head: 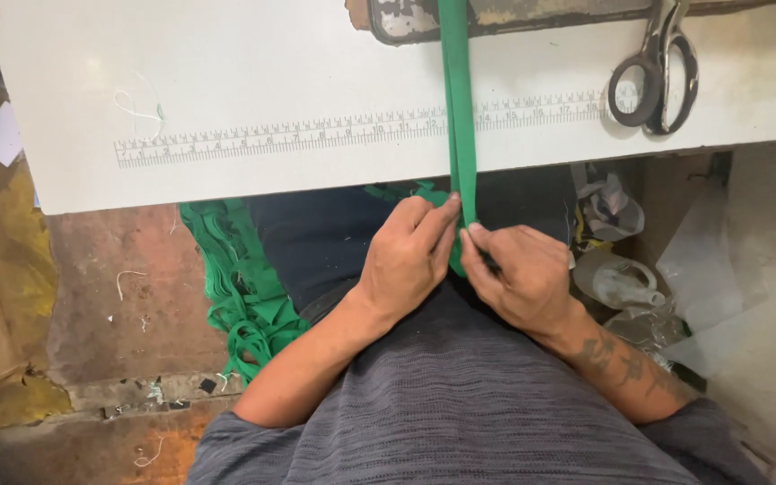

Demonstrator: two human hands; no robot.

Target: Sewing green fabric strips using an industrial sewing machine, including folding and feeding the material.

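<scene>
Both hands [464, 260] pinch green strip [458, 108]; it runs straight away.

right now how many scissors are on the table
1: the scissors lie at the white table's far right, beside the green fabric strip. None seem hidden.

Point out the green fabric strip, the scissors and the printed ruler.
green fabric strip [458, 108], head view, its middle on the table.
scissors [656, 67], head view, near the pivot.
printed ruler [316, 133], head view, left-centre of the scale.
</scene>
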